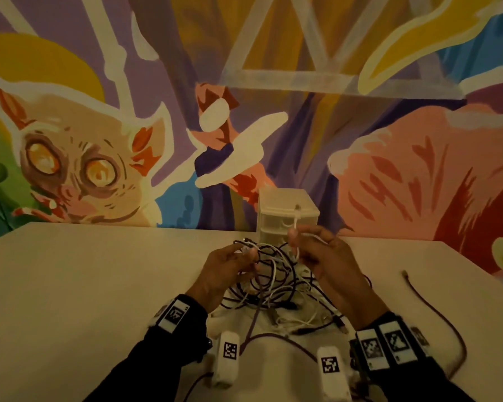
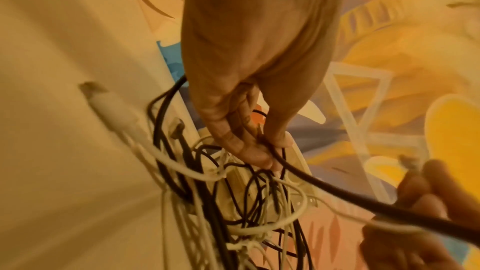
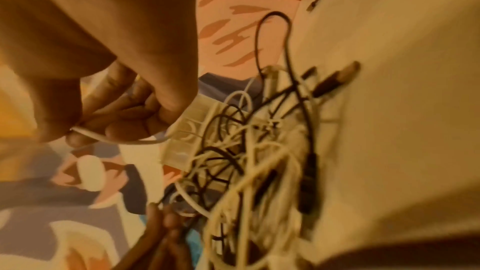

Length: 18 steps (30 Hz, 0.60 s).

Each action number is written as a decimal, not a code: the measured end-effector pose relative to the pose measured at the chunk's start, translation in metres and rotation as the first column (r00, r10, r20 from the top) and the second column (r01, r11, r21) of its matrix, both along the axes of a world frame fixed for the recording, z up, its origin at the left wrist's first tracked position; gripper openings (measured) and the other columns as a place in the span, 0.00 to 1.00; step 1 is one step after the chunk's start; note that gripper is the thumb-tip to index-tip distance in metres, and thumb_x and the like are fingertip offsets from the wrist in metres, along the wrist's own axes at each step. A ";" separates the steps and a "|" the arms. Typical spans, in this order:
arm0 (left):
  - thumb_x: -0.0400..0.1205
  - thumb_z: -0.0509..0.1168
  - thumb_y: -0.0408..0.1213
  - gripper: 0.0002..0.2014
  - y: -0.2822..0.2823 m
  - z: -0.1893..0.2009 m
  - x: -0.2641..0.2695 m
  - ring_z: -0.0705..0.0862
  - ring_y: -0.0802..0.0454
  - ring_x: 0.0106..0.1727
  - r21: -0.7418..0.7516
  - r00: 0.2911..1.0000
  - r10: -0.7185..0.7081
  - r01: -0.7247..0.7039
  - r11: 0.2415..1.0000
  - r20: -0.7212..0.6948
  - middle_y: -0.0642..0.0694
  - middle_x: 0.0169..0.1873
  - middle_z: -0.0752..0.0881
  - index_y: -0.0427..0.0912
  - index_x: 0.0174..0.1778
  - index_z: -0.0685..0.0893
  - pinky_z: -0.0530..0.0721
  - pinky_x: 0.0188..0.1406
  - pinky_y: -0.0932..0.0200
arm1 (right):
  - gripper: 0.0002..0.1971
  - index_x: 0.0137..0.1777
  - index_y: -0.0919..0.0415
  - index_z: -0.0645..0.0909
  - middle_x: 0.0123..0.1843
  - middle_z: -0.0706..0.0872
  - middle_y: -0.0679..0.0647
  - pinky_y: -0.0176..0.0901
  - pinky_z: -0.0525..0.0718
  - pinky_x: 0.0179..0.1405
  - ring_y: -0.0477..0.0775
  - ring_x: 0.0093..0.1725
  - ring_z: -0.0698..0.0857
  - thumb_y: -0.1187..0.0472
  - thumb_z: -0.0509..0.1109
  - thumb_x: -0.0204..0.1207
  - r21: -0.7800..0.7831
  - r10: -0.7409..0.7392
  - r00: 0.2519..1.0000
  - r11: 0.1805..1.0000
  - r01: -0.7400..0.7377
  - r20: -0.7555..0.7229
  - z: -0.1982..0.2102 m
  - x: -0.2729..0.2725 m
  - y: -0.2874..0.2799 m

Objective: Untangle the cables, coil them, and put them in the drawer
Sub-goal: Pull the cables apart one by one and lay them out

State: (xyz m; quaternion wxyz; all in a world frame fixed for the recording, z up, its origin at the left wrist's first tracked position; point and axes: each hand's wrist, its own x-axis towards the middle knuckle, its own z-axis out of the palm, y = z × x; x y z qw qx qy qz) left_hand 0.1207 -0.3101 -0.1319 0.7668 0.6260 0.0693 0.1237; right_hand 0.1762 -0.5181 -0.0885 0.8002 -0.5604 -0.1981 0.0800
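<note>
Across the far side of the scene runs a painted mural wall (image 1: pixel 273 97). Below it lies a pale table (image 1: pixel 84 285). At the table's far edge, against the wall, stands a small translucent drawer unit (image 1: pixel 285 210). Near of it, mid-table, sits the tangle of white and dark cables (image 1: pixel 276 288), partly lifted. One separate dark cable (image 1: pixel 436 311) lies loose to the right. Left hand (image 1: pixel 224 274) has its fingers curled round a dark cable (image 2: pixel 324 186) at the tangle's left. Right hand (image 1: pixel 328 256) pinches a white cable (image 3: pixel 114 138), whose end rises in front of the drawer unit.
</note>
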 end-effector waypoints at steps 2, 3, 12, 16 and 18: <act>0.87 0.75 0.40 0.13 0.004 -0.003 -0.003 0.93 0.49 0.49 -0.018 0.999 0.049 -0.049 0.999 0.021 0.39 0.51 0.94 0.36 0.63 0.92 0.91 0.48 0.61 | 0.10 0.53 0.58 0.94 0.48 0.92 0.62 0.46 0.87 0.50 0.57 0.48 0.86 0.59 0.84 0.73 -0.013 0.004 0.998 1.000 -0.005 -0.062 -0.013 -0.002 0.005; 0.86 0.75 0.41 0.14 0.006 -0.004 -0.005 0.94 0.48 0.49 -0.023 0.996 0.080 -0.079 0.997 0.039 0.39 0.51 0.95 0.37 0.64 0.91 0.91 0.47 0.61 | 0.09 0.54 0.59 0.94 0.49 0.93 0.61 0.45 0.87 0.49 0.56 0.48 0.88 0.60 0.83 0.75 -0.025 0.005 0.997 1.000 -0.007 -0.073 -0.017 -0.002 0.008; 0.73 0.80 0.45 0.24 0.014 0.004 -0.020 0.96 0.40 0.53 0.040 0.974 0.127 -0.137 0.990 0.186 0.40 0.50 0.97 0.37 0.63 0.90 0.92 0.48 0.59 | 0.10 0.55 0.52 0.95 0.47 0.97 0.53 0.39 0.88 0.49 0.45 0.44 0.94 0.55 0.84 0.74 -0.274 0.027 0.993 0.962 0.005 0.113 -0.036 -0.018 0.029; 0.73 0.80 0.41 0.24 0.008 -0.001 -0.020 0.96 0.42 0.53 0.035 0.976 0.083 -0.092 0.995 0.201 0.38 0.49 0.96 0.34 0.64 0.89 0.93 0.47 0.57 | 0.12 0.56 0.55 0.95 0.47 0.97 0.52 0.36 0.89 0.50 0.49 0.50 0.96 0.57 0.84 0.72 -0.302 0.061 0.989 0.953 -0.018 0.134 -0.041 -0.020 0.030; 0.73 0.81 0.40 0.24 0.007 -0.001 -0.021 0.96 0.43 0.52 0.030 0.976 0.074 -0.082 0.996 0.206 0.38 0.48 0.96 0.35 0.64 0.89 0.94 0.48 0.55 | 0.12 0.56 0.58 0.94 0.46 0.97 0.53 0.36 0.90 0.49 0.51 0.49 0.96 0.59 0.85 0.73 -0.324 0.073 0.986 0.946 -0.022 0.147 -0.043 -0.022 0.032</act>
